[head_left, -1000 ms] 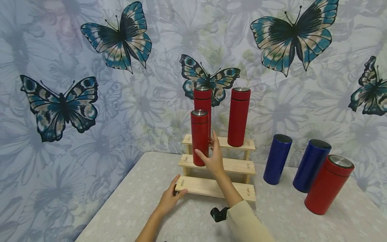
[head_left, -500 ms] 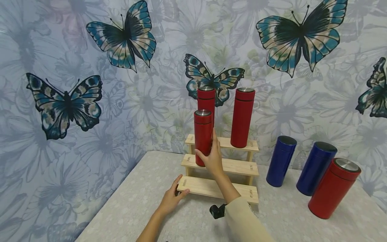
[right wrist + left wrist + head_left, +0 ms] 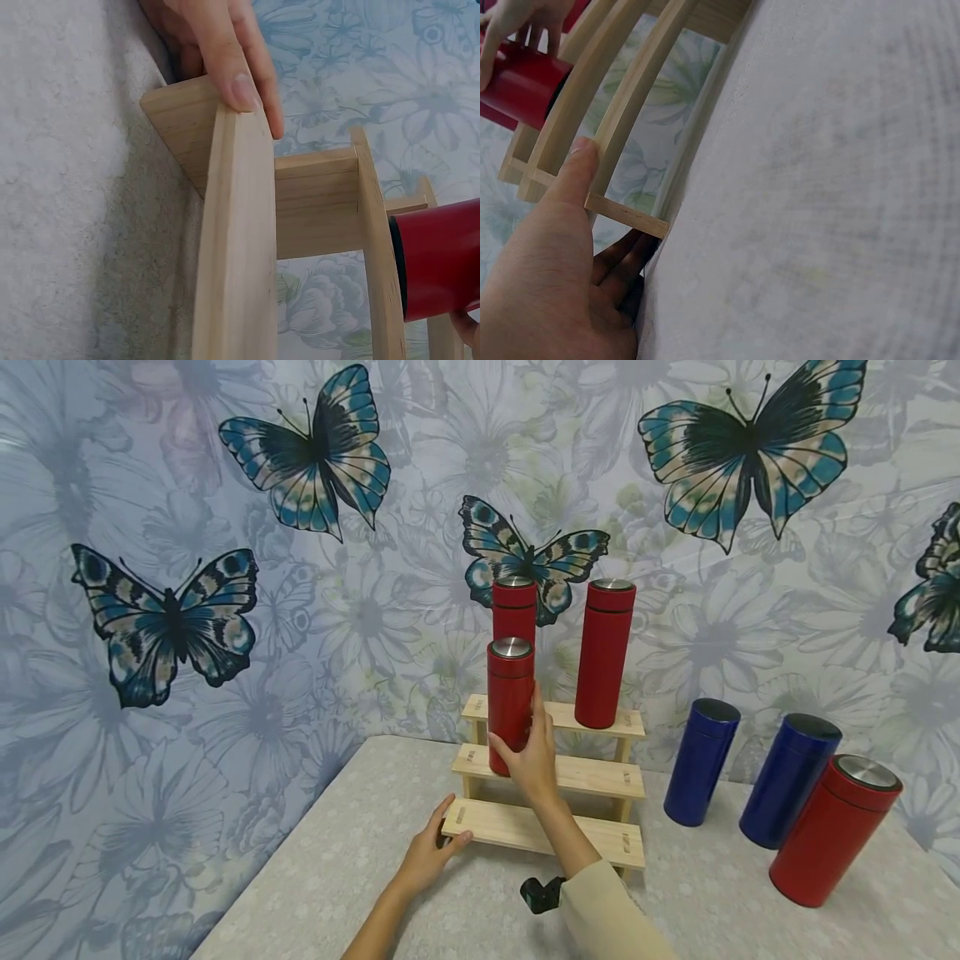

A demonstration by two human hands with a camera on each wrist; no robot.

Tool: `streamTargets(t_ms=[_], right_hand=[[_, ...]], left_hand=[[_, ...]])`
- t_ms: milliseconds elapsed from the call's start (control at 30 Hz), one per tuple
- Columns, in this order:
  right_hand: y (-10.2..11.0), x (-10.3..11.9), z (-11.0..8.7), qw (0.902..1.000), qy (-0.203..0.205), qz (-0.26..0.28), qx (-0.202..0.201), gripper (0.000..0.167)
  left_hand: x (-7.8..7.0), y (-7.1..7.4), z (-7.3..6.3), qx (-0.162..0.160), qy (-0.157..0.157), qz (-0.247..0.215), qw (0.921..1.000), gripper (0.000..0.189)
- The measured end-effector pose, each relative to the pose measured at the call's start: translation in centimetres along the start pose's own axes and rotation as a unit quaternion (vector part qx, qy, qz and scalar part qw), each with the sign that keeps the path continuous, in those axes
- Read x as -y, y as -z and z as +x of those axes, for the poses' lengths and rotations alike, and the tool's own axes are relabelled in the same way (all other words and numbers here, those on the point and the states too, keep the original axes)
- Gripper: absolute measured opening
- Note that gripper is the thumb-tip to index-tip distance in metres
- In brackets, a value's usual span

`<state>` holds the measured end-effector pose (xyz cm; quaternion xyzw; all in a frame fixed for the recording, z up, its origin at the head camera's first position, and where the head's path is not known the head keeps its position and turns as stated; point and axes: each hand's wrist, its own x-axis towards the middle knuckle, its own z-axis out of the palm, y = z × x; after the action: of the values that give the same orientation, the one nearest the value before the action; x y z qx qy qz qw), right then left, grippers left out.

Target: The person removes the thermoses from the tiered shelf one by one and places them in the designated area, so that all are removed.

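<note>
A red thermos flask [image 3: 510,693] with a steel-topped lid stands upright at the left end of the middle tier of a three-step wooden stand [image 3: 502,822]. My right hand [image 3: 531,764] grips the flask's lower right side, thumb in front and fingers reaching behind. In the right wrist view the base of this red flask [image 3: 439,259] meets the middle board. My left hand [image 3: 429,857] holds the left end of the lowest board; in the left wrist view its thumb lies on the board's edge and its other fingers are partly hidden behind the end piece.
Two more red flasks, one at left [image 3: 514,610] and one at right [image 3: 604,656], stand on the top tier. Right of the stand are two blue flasks [image 3: 701,764] [image 3: 789,781] and a larger-looking red flask [image 3: 835,835] on the cloth-covered table [image 3: 322,860]. A butterfly-patterned backdrop [image 3: 360,635] hangs behind.
The right hand's fingers have closed in around the red flask, which has shifted slightly right on the middle tier. The left hand keeps its hold; the head view has turned a little left.
</note>
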<state>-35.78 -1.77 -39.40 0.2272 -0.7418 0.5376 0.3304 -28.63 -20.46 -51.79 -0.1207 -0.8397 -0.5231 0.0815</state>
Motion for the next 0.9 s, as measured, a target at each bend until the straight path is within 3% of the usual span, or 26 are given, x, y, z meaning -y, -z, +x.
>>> streamTargets(t_ms=[167,333,500,633,900], right_hand=[[0.9,0.3,-0.7,0.9991,0.037,-0.003,-0.018,0.099],[2.7,1.1,-1.6,0.9970,0.057,0.030,-0.043,0.098],[5.7,3.5,-2.1,0.9944,0.066,0.060,-0.058,0.098],[8.1,5.0,-2.2,0.9941,0.070,0.045,-0.070,0.097],[12.6,5.1,-2.1,0.9913,0.086,0.013,-0.099,0.101]], left_hand=[[-0.1,-0.1,0.0,-0.002,-0.001,-0.003,1.0000,0.075],[-0.2,-0.1,0.1,-0.006,0.001,-0.001,1.0000,0.075],[-0.2,-0.1,0.0,-0.005,-0.001,0.008,1.0000,0.075],[-0.1,0.0,0.0,-0.007,-0.003,0.011,0.9999,0.074],[0.0,0.0,0.1,-0.006,-0.003,0.010,0.9999,0.074]])
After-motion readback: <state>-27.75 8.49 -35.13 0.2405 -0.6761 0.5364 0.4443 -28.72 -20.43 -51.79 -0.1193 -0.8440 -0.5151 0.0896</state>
